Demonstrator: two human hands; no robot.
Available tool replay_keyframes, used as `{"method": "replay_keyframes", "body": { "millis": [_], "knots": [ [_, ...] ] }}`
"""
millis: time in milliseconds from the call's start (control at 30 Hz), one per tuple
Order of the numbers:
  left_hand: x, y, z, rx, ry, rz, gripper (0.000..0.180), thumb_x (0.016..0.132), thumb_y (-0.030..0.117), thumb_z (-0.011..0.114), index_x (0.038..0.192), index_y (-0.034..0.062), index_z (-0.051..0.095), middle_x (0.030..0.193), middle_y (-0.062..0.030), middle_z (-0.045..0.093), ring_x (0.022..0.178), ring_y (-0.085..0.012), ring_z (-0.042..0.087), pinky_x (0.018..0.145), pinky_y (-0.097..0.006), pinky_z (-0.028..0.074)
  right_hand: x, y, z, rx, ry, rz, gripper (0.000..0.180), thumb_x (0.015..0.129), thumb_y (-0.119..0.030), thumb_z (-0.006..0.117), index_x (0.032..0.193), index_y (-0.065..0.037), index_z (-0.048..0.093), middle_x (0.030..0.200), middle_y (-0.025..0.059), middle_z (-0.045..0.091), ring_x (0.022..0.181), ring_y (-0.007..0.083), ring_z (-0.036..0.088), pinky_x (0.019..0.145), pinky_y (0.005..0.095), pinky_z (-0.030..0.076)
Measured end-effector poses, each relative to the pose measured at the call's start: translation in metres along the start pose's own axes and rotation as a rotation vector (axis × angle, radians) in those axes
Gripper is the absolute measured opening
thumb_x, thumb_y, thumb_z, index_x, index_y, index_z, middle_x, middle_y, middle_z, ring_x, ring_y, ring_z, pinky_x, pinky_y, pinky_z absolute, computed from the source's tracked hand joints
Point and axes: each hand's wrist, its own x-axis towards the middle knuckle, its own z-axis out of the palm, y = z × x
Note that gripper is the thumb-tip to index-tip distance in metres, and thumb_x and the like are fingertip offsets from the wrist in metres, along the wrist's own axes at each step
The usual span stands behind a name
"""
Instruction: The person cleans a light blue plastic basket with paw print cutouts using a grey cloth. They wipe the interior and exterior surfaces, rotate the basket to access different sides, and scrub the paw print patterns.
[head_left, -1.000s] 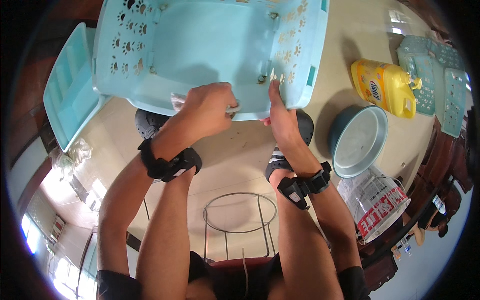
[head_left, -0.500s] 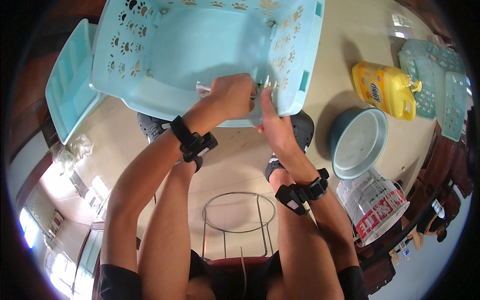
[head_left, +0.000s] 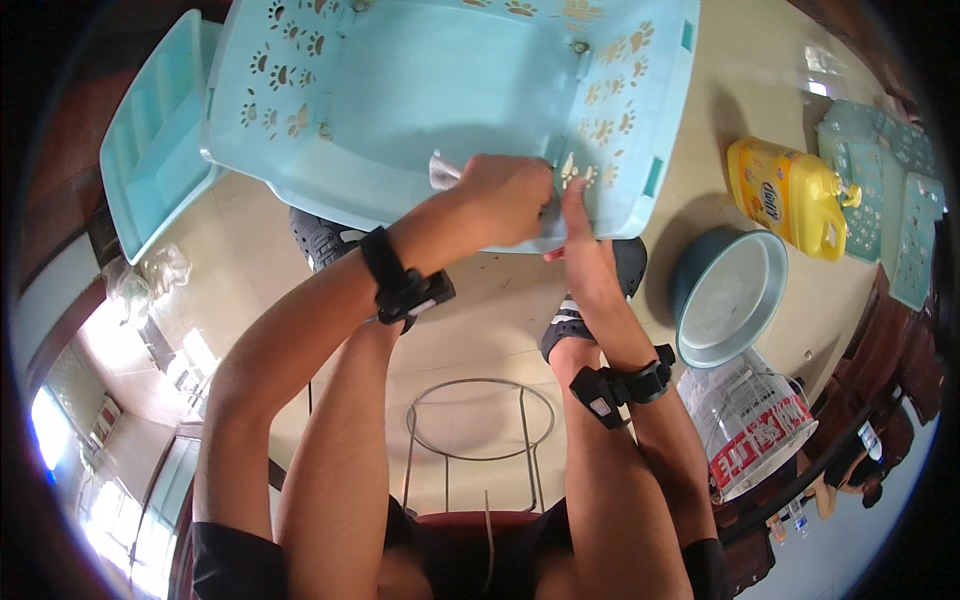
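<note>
A light blue plastic basket [head_left: 440, 95] with paw-print cutouts lies tipped before me, its open inside facing up toward me. My left hand [head_left: 505, 198] is closed at the near wall of the basket. A whitish, cloth-like piece [head_left: 444, 172] sticks out from its left side; the rest is hidden in the fist. At the near right corner, my right hand [head_left: 580, 222] grips the basket's wall, thumb on the inner face and fingers curled beneath, mostly hidden. Black straps with small devices circle both my wrists.
Left stands a light blue tray-like part [head_left: 150, 150], with a clear plastic bag [head_left: 150, 285] below. Right are a yellow jug [head_left: 790, 195], a blue-grey basin [head_left: 730, 300], a clear bucket [head_left: 755, 425] and more blue perforated panels [head_left: 860, 170]. A metal ring stand [head_left: 480, 460] stands between my legs.
The whole view has shifted, so the basket and surrounding things sit farther right. Both hands keep nearly the same places on the basket, still closed.
</note>
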Motion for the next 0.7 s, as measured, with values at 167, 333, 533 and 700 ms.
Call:
{"method": "replay_keyframes", "body": {
  "millis": [167,333,533,700],
  "knots": [
    [-0.02,-0.006,0.021,-0.021,0.226,0.196,0.009,0.075,0.008,0.065,0.078,0.0024,0.071,0.093,-0.0155,0.068,0.083,-0.0354,0.069,0.066,-0.046,0.053,0.005,0.01,-0.016,-0.04,-0.091,0.174,0.067,0.1,-0.058,0.049,0.143,-0.008,0.041,0.12,0.0026,0.056,0.095,0.0109,0.052,0.068,0.0252,0.044],
    [0.001,0.003,0.009,-0.028,0.023,0.091,0.013,0.075,0.009,0.066,0.083,0.0021,0.071,0.095,-0.0155,0.067,0.085,-0.0351,0.069,0.066,-0.046,0.054,0.007,0.018,-0.019,0.066,0.01,0.101,0.064,0.097,-0.059,0.053,0.139,-0.011,0.048,0.108,-0.0008,0.058,0.085,0.0069,0.052,0.058,0.0245,0.042],
    [-0.02,0.018,0.019,-0.104,0.063,0.177,0.016,0.076,0.013,0.064,0.085,0.0037,0.072,0.098,-0.013,0.068,0.086,-0.035,0.069,0.069,-0.046,0.055,0.009,0.028,-0.031,0.074,0.091,0.062,0.06,0.097,-0.054,0.057,0.132,-0.006,0.052,0.102,0.0008,0.058,0.077,0.0084,0.053,0.055,0.0231,0.042],
    [0.006,-0.004,0.023,-0.011,-0.001,0.063,0.018,0.077,0.013,0.063,0.09,0.0076,0.074,0.1,-0.0101,0.069,0.089,-0.033,0.069,0.071,-0.045,0.056,0.012,0.032,-0.047,0.055,-0.091,0.086,0.055,0.095,-0.041,0.067,0.134,-0.008,0.049,0.112,0.0028,0.058,0.088,0.0118,0.057,0.073,0.0298,0.048]
  ]
}}
